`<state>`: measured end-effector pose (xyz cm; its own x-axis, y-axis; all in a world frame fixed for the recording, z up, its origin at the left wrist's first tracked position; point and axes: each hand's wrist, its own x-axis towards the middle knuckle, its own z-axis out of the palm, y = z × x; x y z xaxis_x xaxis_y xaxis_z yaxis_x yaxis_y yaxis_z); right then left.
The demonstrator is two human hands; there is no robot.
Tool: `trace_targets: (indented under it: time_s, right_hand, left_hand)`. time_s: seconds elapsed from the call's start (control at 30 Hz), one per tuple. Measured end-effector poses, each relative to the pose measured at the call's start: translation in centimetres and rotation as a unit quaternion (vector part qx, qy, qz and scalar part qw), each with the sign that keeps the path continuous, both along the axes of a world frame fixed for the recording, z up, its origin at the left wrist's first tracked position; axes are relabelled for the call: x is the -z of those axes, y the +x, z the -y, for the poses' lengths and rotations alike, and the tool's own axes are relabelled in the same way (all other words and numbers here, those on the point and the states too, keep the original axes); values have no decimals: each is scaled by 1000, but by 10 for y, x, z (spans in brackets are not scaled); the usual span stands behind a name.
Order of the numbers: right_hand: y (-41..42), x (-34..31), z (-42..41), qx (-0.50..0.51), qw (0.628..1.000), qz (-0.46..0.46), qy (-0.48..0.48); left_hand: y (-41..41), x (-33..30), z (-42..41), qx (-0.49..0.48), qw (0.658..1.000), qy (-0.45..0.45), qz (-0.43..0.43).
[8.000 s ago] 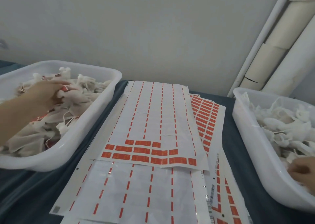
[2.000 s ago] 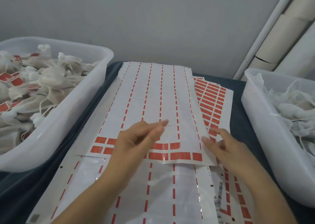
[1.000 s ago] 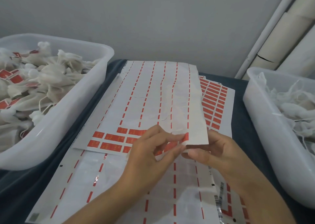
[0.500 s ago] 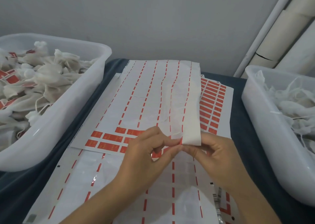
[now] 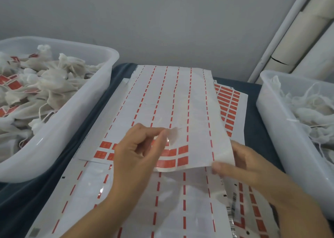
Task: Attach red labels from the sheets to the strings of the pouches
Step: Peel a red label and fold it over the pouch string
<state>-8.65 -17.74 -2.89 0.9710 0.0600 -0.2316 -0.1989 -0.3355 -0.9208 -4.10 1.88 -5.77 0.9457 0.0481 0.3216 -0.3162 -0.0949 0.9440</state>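
Left hand (image 5: 137, 152) pinching peeled label (image 5: 173, 135) above top sheet (image 5: 171, 107); right hand (image 5: 245, 165) gripping sheet's near corner to steady it. Untagged pouches (image 5: 310, 111) waiting in right tub (image 5: 278, 129).

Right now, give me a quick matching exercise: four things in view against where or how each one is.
Things:
1. left tub
2. right tub
3. left hand
4. right hand

States:
A. grips the top sheet's near right corner
B. holds plain white pouches, no red showing
C. pinches a peeled label above the sheet
D. holds pouches with red labels among them

Pairs: 1-D, 2-B, 3-C, 4-A
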Motion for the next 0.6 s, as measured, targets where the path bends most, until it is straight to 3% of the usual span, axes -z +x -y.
trace_targets:
  time_s: [0.1,0.13,0.27,0.4,0.5,0.6]
  right_hand:
    - [4,0,4,234,967,101,-3]
    - [5,0,2,270,955,124,7]
    - [5,2,-22,112,988,-21,100]
    - [7,6,-25,18,983,-83,161]
    - [7,8,-23,21,977,-68,200]
    - [7,10,-24,154,965,35,211]
  left_hand:
    - [-5,-3,-2,11,999,17,49]
    - [-6,-4,-1,16,996,36,80]
    - [-5,0,4,42,960,148,233]
    - [-4,10,5,62,931,190,306]
    - [-4,16,4,68,917,221,324]
    - [-5,17,5,85,923,222,304]
